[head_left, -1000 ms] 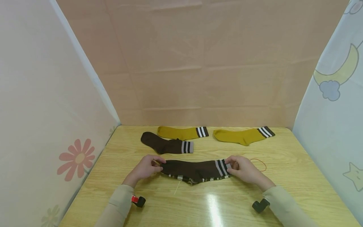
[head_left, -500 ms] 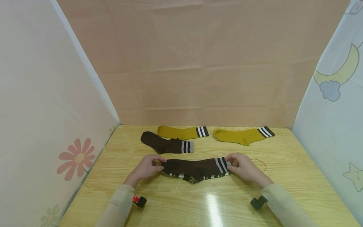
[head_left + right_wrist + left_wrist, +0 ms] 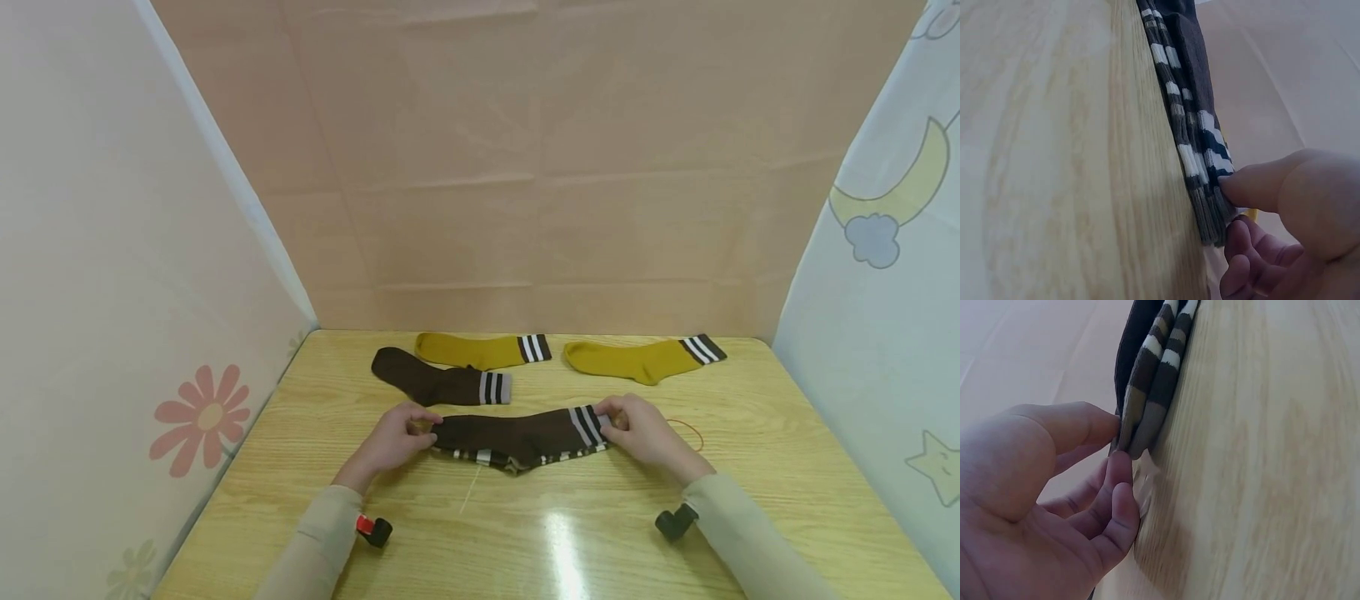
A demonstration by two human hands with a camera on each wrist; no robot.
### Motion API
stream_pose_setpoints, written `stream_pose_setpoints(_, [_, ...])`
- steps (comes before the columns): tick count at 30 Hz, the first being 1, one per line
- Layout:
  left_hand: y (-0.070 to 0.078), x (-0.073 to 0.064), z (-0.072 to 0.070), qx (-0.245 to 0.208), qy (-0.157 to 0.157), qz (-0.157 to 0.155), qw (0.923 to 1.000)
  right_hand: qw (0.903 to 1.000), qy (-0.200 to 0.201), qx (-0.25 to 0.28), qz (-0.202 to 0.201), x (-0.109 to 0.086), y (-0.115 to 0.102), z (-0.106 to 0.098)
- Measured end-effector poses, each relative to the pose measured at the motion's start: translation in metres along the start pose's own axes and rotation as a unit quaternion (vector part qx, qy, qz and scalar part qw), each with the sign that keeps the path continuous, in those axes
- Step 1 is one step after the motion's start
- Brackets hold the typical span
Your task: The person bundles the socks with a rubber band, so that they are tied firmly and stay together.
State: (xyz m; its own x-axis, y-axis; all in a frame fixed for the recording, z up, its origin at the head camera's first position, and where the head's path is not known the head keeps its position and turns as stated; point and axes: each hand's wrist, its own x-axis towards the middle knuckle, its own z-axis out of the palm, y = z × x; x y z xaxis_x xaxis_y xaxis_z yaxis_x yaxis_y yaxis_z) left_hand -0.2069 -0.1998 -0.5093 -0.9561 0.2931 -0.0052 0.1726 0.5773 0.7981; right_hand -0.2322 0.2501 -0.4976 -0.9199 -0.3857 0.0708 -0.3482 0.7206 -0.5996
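Note:
In the head view, a dark brown sock (image 3: 491, 432) with a grey-and-black striped cuff is stretched sideways between both hands. Under it, along the near edge, show striped socks (image 3: 540, 458) in brown, white and tan; the left wrist view reveals two such layers (image 3: 1161, 375). My left hand (image 3: 397, 437) pinches the brown sock's toe end between thumb and fingers. At the other end, my right hand (image 3: 641, 429) pinches the cuff, thumb on its grey band. The right wrist view has the striped cuffs (image 3: 1200, 212) lying beside the brown one, low against the wooden table.
Farther back lies another dark brown sock (image 3: 442, 386), beside a mustard sock (image 3: 472, 351) with a white-striped cuff. A second mustard sock (image 3: 637, 358) lies back right. A thin red loop (image 3: 686, 433) rests past my right hand. Cloth screens (image 3: 525, 167) enclose the table (image 3: 450, 542).
Both hands have shifted slightly away from the body, carrying the brown sock and the striped socks under it a little farther back. The other socks have stayed put.

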Motion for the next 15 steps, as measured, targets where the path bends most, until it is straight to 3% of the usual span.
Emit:
stream_pose_setpoints(9, [0.003,0.004,-0.001,0.002,-0.005,-0.002,1.0000,0.9996,-0.005,-0.025,-0.010,0.010,0.003,-0.004])
stream_pose_setpoints(15, [0.000,0.008,-0.002,-0.002,-0.003,-0.004,1.0000,0.9999,-0.006,-0.008,-0.003,0.018,0.000,-0.007])
